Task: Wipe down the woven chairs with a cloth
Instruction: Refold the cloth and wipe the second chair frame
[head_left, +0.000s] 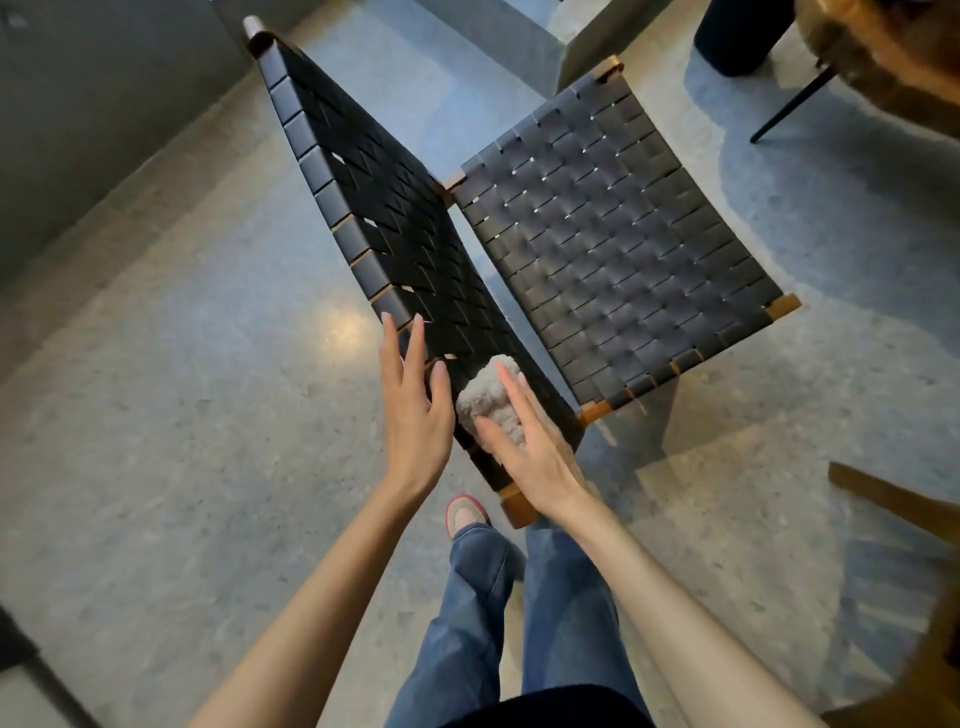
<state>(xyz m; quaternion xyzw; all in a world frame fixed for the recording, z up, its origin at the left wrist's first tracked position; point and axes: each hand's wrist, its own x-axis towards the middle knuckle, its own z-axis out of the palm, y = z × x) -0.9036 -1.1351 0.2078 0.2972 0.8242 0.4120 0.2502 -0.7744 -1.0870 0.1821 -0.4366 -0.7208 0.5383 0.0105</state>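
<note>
Showing one woven chair (613, 249) across the middle of the frame. Lying against it at lower centre, one cloth (491, 400). Reaching in from the bottom, two hands: one left hand (415, 410), one right hand (535, 447). Standing below them at bottom centre, two legs (467, 623) in jeans, with only one shoe (465, 512) showing. Sitting at upper right, one table (883, 57) and one dark round object (737, 36). Poking in at the right edge, one wooden piece (883, 499).
</note>
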